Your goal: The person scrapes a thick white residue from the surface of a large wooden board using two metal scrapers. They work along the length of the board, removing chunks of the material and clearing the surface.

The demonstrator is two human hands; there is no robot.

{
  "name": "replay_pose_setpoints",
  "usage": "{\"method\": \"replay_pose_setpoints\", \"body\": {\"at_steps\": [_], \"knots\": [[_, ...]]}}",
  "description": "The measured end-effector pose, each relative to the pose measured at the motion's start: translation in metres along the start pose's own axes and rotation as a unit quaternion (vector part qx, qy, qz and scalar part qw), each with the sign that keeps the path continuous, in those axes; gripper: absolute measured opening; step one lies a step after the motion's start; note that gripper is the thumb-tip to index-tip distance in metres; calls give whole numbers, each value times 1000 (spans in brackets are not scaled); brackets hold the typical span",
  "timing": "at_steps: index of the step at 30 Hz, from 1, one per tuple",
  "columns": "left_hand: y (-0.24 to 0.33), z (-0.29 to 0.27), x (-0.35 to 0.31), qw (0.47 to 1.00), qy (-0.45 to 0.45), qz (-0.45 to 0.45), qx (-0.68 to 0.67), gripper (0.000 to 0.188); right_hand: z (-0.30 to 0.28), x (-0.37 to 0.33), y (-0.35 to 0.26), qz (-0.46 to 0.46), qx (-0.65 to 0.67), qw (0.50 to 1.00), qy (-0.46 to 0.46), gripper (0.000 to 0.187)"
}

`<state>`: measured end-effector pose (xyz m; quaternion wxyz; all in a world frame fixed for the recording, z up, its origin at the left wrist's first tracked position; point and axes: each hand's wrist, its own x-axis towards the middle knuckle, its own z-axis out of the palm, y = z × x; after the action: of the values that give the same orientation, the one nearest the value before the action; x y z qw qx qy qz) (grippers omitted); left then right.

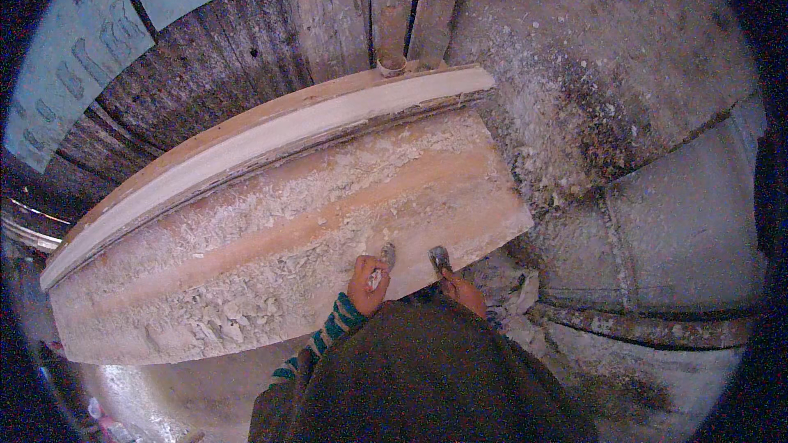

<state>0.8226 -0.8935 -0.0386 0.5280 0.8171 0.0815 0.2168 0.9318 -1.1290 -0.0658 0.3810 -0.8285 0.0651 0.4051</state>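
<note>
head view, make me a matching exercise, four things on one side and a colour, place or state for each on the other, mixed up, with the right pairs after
Things:
1. right hand
2. striped sleeve
3. small cup
4. pale blue sheets

Colour, place or state:
A. teal with paler bands
B. at the far edge of the pale curved moulding
C. holding a grey-ended tool
D. at the view's upper left

Pairs: 1-C, 2-A, 3-B, 4-D
</note>
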Motion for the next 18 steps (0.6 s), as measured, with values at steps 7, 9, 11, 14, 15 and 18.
{"method": "replay_pose_setpoints", "body": {"at_steps": [7,9,11,14,15,18], "knots": [[0,-1,1,1000,-9,6,8,15,10,30,-69,-272,-206,935,99,33],[-1,-1,3,1000,-13,2,9,15,3,24,-40,-310,-164,932,96,33],[-4,-2,1,1000,-8,-9,17,15,-6,-9,-18,-278,-241,927,76,34],[-1,1,-2,1000,26,0,-8,15,-2,-40,-1,-215,-308,926,34,35],[1,1,-3,1000,26,-6,-2,16,2,-45,1,-192,-321,927,20,35],[5,3,1,1000,15,-17,15,16,17,-12,-9,-290,-228,928,60,34]]}}
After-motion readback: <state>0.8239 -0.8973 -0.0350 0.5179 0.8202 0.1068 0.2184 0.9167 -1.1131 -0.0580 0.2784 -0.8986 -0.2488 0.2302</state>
